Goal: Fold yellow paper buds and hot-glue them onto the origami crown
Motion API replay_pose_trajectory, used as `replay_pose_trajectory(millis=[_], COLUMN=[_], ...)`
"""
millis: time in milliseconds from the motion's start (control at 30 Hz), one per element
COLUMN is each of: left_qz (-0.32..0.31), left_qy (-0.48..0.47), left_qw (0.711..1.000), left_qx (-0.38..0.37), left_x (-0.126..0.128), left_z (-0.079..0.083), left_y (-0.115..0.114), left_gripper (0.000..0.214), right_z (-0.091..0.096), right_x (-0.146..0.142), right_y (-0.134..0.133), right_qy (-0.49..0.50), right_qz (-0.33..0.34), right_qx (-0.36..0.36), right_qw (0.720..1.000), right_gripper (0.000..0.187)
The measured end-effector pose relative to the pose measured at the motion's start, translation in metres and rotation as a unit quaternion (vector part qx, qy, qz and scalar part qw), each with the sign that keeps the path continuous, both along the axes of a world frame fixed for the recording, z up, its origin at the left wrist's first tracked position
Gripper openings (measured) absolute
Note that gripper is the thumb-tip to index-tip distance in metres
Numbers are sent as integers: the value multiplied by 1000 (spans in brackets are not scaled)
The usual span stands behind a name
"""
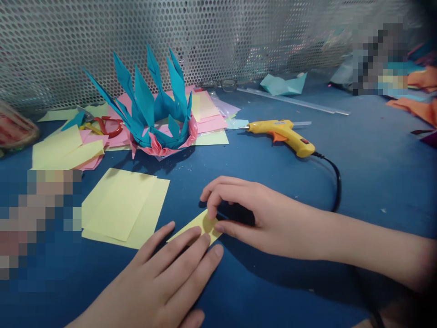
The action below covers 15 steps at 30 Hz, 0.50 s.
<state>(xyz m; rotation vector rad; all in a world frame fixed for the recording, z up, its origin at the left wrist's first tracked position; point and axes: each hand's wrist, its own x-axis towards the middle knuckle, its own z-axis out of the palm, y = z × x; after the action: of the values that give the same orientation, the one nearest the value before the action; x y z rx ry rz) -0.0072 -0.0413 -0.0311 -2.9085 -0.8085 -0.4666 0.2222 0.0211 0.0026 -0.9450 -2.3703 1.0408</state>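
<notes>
1. Location of yellow paper (200, 220): flat on the blue table (307, 294), between left hand (160, 278) and right hand (264, 218).
2. Long axis: slanted from near left to far right, judging by the exposed far edge; near part hidden under the left fingers, full outline impossible to tell.
3. Direction from fingers: directly below the left fingertips; to the left of the right thumb and under the bent right index finger.
4. Nearer hand: both at the paper; left laid across the near part, right only at the right end.
5. Left fingers: stretched and parted, resting over the paper, apparently steadying.
6. Right fingers: curled, thumb and index tips narrowly spaced at the paper's edge; cannot tell whether pinching.
7. Left side: overlapping yellow sheets (116, 205), just beside the left little finger.
8. Far side: blue paper crown (145, 98) with pink base; red-handled scissors (111, 127) to the left; perforated metal panel (256, 41) behind.
9. Far right: yellow glue gun (283, 134), nozzle leftward, black cord (337, 182) passing beneath the right forearm.
</notes>
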Motion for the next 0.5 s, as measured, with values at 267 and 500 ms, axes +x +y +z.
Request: replay_pose_trajectory(millis=[267,500], left_qz=[67,43], left_qy=[18,-21], left_qw=[996,998], left_qx=[-64,-31], left_x=[0,0], left_z=[11,6], left_y=[-4,-2], left_gripper=[49,39], right_z=[-8,-6], right_x=[-7,-11], right_y=[-7,-21], right_qy=[-29,-69], right_qz=[-64,-136], right_qx=[40,-26], right_qw=[997,988], right_gripper=[12,36])
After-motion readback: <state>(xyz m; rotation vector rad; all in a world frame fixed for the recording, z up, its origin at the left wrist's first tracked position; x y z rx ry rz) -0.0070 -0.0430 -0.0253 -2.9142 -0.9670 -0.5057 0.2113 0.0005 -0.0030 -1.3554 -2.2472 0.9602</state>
